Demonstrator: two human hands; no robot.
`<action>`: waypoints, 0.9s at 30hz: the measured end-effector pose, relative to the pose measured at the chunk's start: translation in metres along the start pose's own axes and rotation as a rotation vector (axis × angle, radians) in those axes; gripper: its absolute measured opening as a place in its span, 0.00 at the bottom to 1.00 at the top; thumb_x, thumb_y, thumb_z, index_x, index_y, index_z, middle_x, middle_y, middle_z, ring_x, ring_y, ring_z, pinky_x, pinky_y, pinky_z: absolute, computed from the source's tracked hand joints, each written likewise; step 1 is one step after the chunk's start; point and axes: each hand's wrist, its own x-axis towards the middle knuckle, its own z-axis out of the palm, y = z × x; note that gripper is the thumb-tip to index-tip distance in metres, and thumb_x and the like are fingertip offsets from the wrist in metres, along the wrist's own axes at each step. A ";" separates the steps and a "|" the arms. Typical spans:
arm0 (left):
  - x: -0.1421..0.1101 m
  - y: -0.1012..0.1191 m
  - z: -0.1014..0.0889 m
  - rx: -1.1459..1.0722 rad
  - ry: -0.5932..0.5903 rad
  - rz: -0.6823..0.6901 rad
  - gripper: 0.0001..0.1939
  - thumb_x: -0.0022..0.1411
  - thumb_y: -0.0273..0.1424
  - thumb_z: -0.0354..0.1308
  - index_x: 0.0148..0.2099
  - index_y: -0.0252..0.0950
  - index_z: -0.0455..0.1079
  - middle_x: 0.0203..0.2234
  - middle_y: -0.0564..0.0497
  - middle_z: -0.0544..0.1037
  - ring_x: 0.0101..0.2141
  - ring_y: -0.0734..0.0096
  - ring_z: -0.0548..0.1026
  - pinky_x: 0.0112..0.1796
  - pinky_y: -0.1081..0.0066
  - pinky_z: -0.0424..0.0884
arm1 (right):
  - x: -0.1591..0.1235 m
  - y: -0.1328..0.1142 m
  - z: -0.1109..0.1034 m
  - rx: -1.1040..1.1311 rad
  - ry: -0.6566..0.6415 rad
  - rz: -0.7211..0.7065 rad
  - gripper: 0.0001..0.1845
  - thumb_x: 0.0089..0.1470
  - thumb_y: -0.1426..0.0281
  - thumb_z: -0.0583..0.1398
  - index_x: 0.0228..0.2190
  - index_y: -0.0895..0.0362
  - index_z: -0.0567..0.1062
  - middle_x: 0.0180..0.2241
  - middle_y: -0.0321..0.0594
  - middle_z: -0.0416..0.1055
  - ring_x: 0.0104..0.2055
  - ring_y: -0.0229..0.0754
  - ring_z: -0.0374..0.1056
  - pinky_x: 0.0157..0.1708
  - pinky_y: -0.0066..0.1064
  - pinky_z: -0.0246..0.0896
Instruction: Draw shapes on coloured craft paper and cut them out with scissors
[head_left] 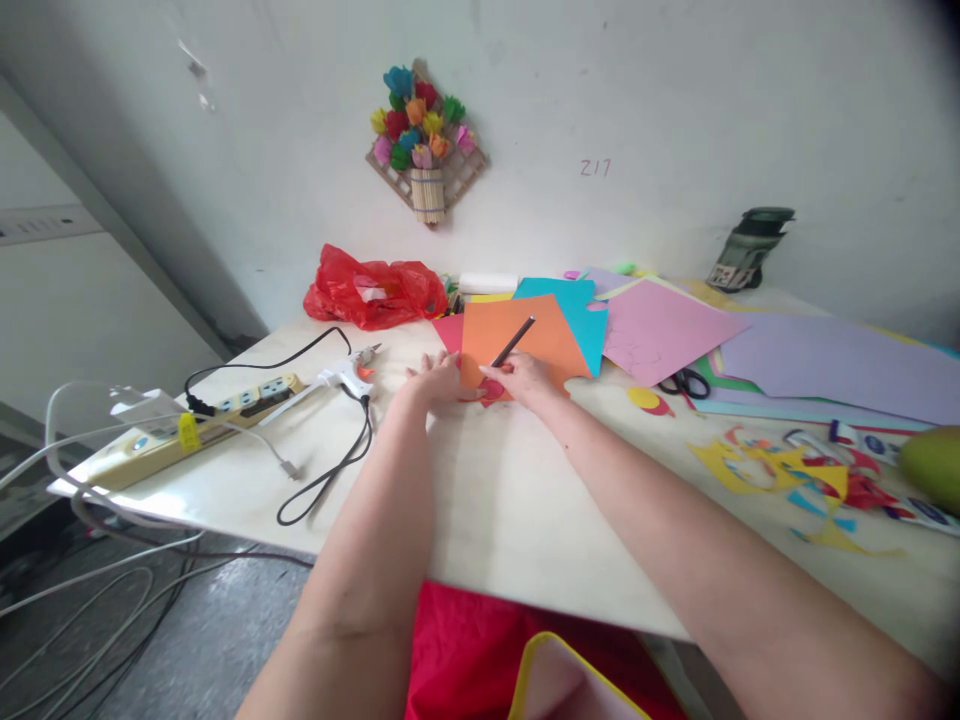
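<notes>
My right hand (531,380) is closed around a dark pencil or pen (515,340), which leans up to the right over a sheet of orange paper (495,325). Flat on the table at the paper's lower left edge, my left hand (435,380) has its fingers spread. Between the two hands a small red paper piece (492,389) lies on the orange sheet, partly hidden by the fingers. Red paper (450,332) and blue paper (559,292) stick out from under the orange sheet. The pencil's tip is hidden by my fingers.
At left are a glue gun (350,373) and a power strip (247,400) with cables. A red plastic bag (367,290) lies at the back. On the right are pink paper (660,325), scissors (686,383), yellow scraps (750,468), glue tubes (866,441) and a bottle (750,250).
</notes>
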 end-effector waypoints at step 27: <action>0.000 0.000 0.000 0.013 0.016 0.011 0.51 0.46 0.58 0.49 0.65 0.39 0.37 0.64 0.40 0.34 0.60 0.37 0.32 0.51 0.36 0.41 | 0.000 0.002 0.001 0.018 0.002 0.048 0.12 0.47 0.58 0.60 0.28 0.54 0.78 0.32 0.38 0.76 0.35 0.41 0.71 0.33 0.28 0.61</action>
